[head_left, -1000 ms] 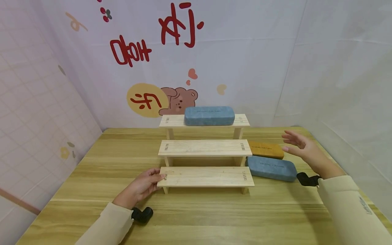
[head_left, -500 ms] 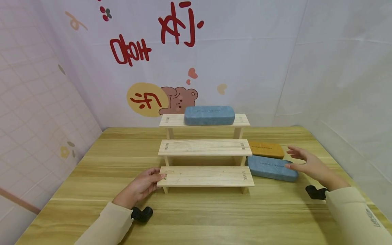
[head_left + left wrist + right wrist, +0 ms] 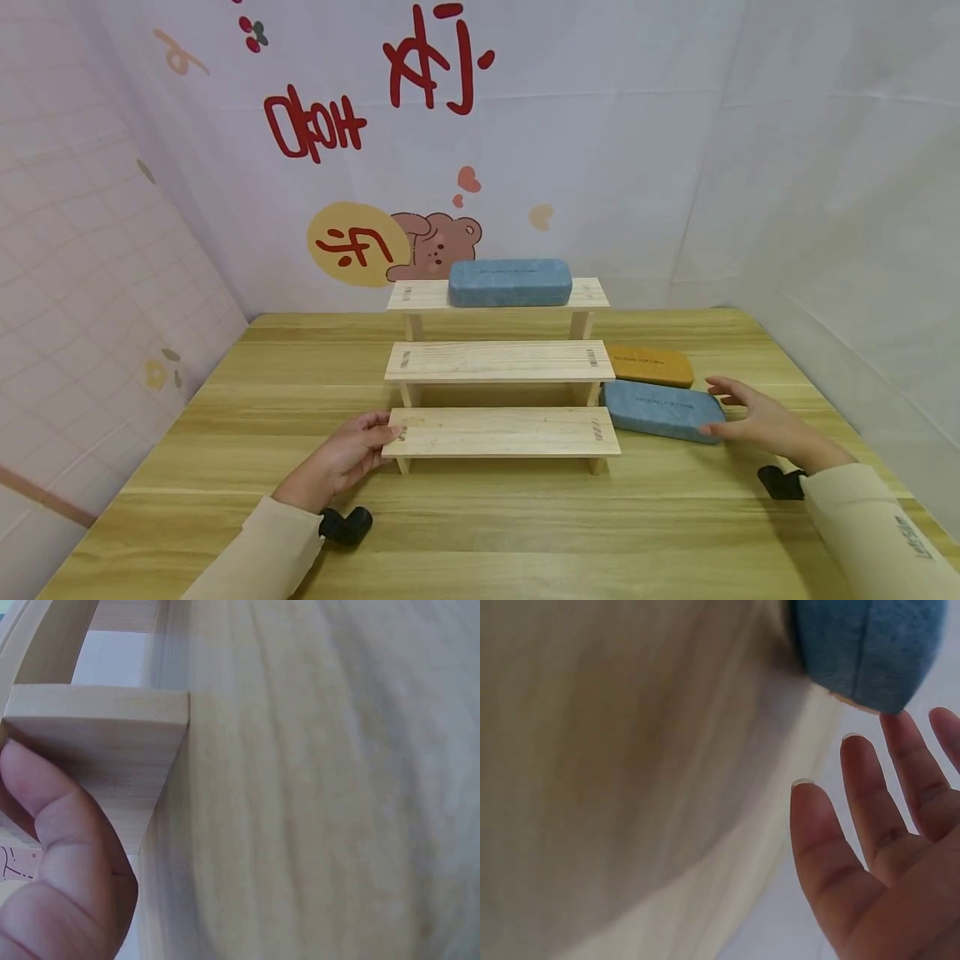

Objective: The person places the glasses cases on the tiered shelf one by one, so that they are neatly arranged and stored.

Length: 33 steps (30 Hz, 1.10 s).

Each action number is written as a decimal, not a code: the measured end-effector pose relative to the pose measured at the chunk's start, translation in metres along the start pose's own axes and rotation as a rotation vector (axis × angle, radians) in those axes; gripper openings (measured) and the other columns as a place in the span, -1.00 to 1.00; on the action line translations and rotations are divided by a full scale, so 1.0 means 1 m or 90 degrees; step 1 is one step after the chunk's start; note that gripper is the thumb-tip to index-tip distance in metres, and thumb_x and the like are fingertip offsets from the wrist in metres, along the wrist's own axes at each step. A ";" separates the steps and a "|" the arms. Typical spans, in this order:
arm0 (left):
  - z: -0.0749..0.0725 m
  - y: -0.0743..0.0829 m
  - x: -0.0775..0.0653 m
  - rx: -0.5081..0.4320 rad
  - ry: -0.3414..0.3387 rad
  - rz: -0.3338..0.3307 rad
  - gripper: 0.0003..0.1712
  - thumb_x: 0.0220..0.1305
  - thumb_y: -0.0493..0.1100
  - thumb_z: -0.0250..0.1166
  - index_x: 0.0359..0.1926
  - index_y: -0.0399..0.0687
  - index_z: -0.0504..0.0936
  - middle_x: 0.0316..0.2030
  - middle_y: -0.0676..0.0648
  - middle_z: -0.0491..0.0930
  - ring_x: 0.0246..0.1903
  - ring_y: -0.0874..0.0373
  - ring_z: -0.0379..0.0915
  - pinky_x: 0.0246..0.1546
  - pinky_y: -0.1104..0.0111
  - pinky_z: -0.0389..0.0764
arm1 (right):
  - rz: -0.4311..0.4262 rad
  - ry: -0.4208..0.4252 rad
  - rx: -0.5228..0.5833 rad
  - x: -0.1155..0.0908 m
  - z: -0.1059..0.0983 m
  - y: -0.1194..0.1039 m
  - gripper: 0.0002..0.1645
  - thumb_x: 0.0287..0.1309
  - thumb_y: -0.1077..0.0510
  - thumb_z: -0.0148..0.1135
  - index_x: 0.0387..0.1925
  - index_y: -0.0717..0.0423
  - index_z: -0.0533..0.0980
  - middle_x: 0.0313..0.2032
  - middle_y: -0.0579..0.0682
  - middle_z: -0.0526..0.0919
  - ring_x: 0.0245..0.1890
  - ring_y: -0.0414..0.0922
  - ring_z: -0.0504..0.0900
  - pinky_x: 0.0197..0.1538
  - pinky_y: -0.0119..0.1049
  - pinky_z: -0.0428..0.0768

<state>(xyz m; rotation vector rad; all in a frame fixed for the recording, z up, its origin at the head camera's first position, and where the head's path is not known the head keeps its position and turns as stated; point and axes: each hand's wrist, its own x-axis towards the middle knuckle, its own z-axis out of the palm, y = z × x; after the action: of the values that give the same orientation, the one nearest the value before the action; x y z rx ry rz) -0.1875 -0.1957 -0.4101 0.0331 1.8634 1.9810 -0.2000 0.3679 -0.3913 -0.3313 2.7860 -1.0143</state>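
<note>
A three-tier wooden display stand (image 3: 501, 362) faces me in the head view. My left hand (image 3: 348, 458) grips the left end of its lowest shelf, thumb on top and fingers down by the edge. In the left wrist view the thumb (image 3: 64, 832) bends up against the stand's wood (image 3: 97, 705). Right of the stand lies a blue glasses case (image 3: 663, 410). Beside its right end is my right hand (image 3: 772, 423), fingers spread and holding nothing. In the right wrist view the fingertips (image 3: 810, 806) are near the end of the blue case (image 3: 866, 652).
A second blue case (image 3: 510, 283) rests on the top shelf. Behind the lower blue case lies a mustard-yellow case (image 3: 651, 367), also on the wooden table (image 3: 480, 533). White printed cloth (image 3: 600, 167) hangs at the back, with more at both sides.
My right hand has come down and nearer me, from above the cases' right side to the blue case's right end. The left hand keeps its hold on the stand.
</note>
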 end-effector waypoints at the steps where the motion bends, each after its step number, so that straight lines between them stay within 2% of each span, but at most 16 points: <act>1: 0.000 0.000 0.000 0.001 0.003 -0.001 -0.42 0.43 -0.30 0.06 0.30 -0.56 0.07 -0.09 -0.08 0.49 -0.22 0.27 0.53 -0.22 0.43 0.57 | 0.000 -0.004 0.002 0.000 0.000 0.001 0.04 0.11 0.06 0.37 0.40 0.43 0.00 0.24 0.50 0.22 0.18 0.43 0.24 0.03 0.34 0.34; 11: 0.001 0.000 0.000 0.004 0.017 -0.005 -0.43 0.42 -0.31 0.05 0.28 -0.58 0.08 -0.10 -0.10 0.50 -0.22 0.27 0.53 -0.21 0.43 0.58 | 0.015 -0.032 0.015 0.001 0.002 0.014 0.08 0.08 0.07 0.39 0.39 0.48 -0.01 0.23 0.55 0.19 0.15 0.45 0.29 0.02 0.22 0.44; 18: 0.001 0.000 0.000 -0.002 0.016 -0.006 -0.43 0.42 -0.32 0.05 0.30 -0.56 0.07 -0.07 -0.12 0.48 -0.20 0.26 0.53 -0.20 0.42 0.58 | 0.022 -0.056 0.039 0.003 0.001 0.017 0.11 0.05 0.08 0.41 0.40 0.45 -0.03 0.25 0.56 0.17 0.18 0.46 0.27 0.01 0.22 0.44; 30: 0.001 -0.001 -0.001 -0.003 0.008 -0.004 -0.41 0.42 -0.32 0.07 0.31 -0.54 0.06 -0.02 -0.13 0.46 -0.17 0.24 0.53 -0.16 0.40 0.58 | 0.034 -0.116 0.083 0.012 0.000 0.026 0.12 0.09 0.09 0.39 0.42 0.42 -0.09 0.22 0.50 0.26 0.17 0.33 0.36 0.01 0.01 0.49; 33: 0.001 -0.001 -0.001 -0.003 0.007 -0.004 -0.41 0.42 -0.31 0.07 0.31 -0.54 0.07 -0.04 -0.11 0.47 -0.18 0.25 0.53 -0.18 0.40 0.58 | 0.039 -0.125 0.095 0.014 -0.001 0.028 0.12 0.07 0.10 0.40 0.42 0.43 -0.09 0.20 0.47 0.29 0.13 0.24 0.40 -0.01 -0.09 0.49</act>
<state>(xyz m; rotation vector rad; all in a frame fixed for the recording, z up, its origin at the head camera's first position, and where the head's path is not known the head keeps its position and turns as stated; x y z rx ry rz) -0.1859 -0.1951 -0.4103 0.0146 1.8645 1.9850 -0.2181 0.3857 -0.4104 -0.3046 2.5145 -1.1036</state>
